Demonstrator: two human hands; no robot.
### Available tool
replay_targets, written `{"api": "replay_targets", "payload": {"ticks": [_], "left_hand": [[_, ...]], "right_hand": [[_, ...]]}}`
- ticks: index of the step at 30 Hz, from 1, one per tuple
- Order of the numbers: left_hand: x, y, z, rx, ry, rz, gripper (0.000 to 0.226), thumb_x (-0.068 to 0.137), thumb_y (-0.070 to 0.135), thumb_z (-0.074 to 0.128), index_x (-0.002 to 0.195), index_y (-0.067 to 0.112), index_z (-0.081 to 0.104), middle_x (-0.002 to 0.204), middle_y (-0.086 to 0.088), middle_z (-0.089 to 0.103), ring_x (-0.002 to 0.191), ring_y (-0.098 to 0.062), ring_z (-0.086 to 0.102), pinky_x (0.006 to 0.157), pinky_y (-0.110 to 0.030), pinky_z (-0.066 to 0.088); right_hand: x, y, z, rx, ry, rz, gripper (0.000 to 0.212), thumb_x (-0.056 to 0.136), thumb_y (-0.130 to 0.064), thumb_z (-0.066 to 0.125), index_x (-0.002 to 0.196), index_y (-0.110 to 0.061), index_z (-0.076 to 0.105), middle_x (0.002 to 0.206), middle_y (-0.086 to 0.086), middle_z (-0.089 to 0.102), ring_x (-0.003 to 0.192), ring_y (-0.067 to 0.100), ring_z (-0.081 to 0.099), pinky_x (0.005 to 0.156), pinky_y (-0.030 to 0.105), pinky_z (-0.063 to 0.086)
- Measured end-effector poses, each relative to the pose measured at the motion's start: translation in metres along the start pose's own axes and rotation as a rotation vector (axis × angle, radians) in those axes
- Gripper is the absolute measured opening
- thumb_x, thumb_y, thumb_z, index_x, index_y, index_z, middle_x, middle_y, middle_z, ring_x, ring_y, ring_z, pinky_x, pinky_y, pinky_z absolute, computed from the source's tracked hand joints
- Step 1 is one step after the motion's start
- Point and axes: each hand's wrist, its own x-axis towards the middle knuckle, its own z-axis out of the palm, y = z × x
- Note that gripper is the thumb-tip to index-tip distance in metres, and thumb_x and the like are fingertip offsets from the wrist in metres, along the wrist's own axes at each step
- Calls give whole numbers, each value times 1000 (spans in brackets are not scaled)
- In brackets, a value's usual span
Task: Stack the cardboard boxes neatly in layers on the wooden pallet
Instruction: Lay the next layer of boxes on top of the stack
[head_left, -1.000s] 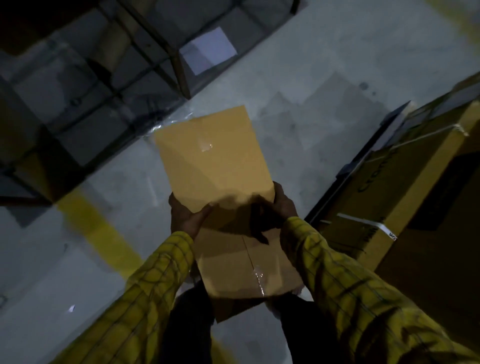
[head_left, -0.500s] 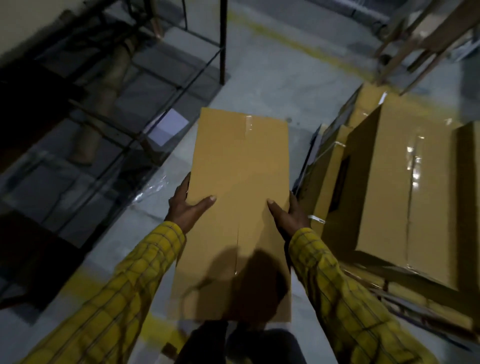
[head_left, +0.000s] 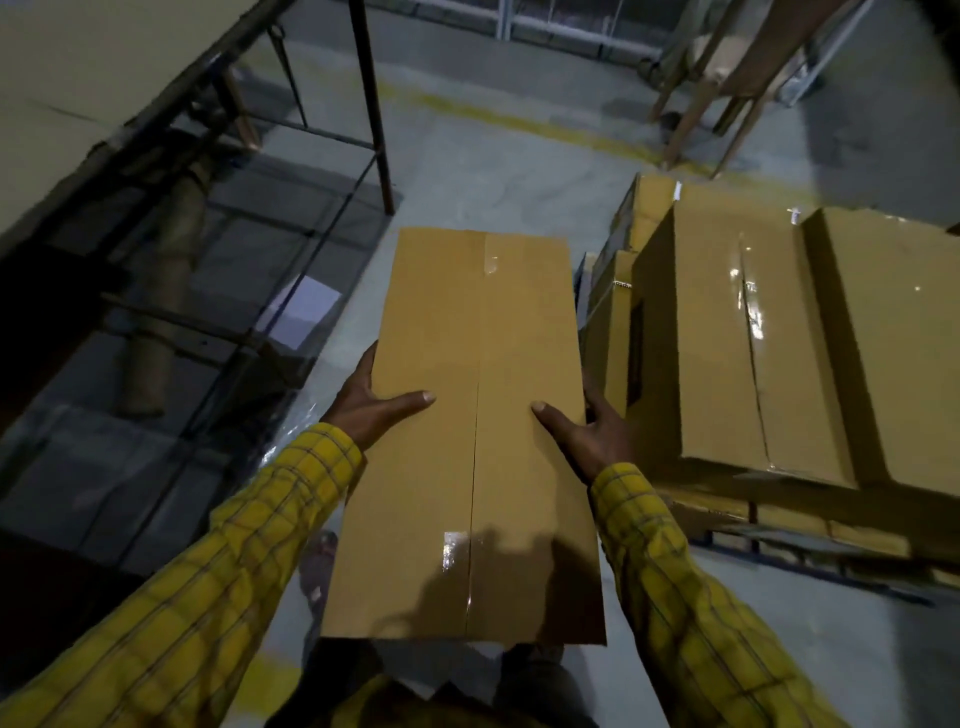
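Cardboard box in our hands (head_left: 478, 415): long and flat-topped, taped along its centre seam, we carry it lengthwise out in front of us above the grey floor, just left of the stack.
Stacked boxes (head_left: 779, 343): we see a block of taped cartons to our right, their tops level, with shorter cartons tucked against the near-left side.
Wooden pallet (head_left: 810, 540): we make out only its front edge under the stack, in shadow.
Metal rack (head_left: 363, 104): a dark frame stands to our left, with a cardboard tube (head_left: 166, 291) leaning inside it and a pale sheet (head_left: 304, 317) lying low behind the bars.
Floor (head_left: 493, 171): grey concrete, with a yellow line (head_left: 545, 127) running across the far side.
Wooden frames (head_left: 727, 78): we see slanted legs at the top right, beyond the stack.
Left hand (head_left: 371, 410): we grip the box's left edge, thumb lying flat on the top face, fingers wrapped down the side.
Right hand (head_left: 592, 431): we grip the right edge the same way, thumb on top, fingers hidden behind the side.
Sleeves (head_left: 675, 571): yellow checked cloth covers both our forearms.
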Motion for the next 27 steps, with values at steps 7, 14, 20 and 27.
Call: {"api": "replay_targets", "payload": {"ticks": [7, 14, 20, 27], "left_hand": [[56, 37, -56, 89, -225, 130, 101, 74, 30, 93, 156, 33, 35, 139, 7, 56, 123, -18, 57, 100, -33, 47], [90, 95, -80, 136, -403, 198, 91, 76, 27, 91, 151, 34, 41, 123, 18, 63, 105, 3, 62, 77, -16, 52], [114, 141, -69, 170, -455, 243, 77, 79, 25, 89, 141, 35, 45, 122, 9, 65, 105, -10, 65, 89, -37, 55], [170, 180, -44, 227, -514, 259, 113, 51, 55, 92, 150, 27, 44, 127, 3, 66, 110, -17, 66, 93, -39, 55]], "right_hand": [[-27, -28, 52, 150, 249, 143, 82, 50, -82, 84, 117, -35, 75, 112, -10, 76, 103, 17, 72, 96, 47, 58], [-54, -57, 73, 349, 423, 169, 72, 54, -71, 88, 113, -31, 79, 109, -10, 78, 103, 18, 73, 94, 46, 60], [-44, -78, 57, 431, 483, 91, 73, 54, -67, 85, 118, -33, 78, 110, -9, 78, 103, 16, 72, 95, 45, 59], [2, -97, 34, 465, 531, 99, 65, 69, -56, 88, 128, -30, 74, 121, -7, 75, 111, 16, 70, 101, 43, 56]]}}
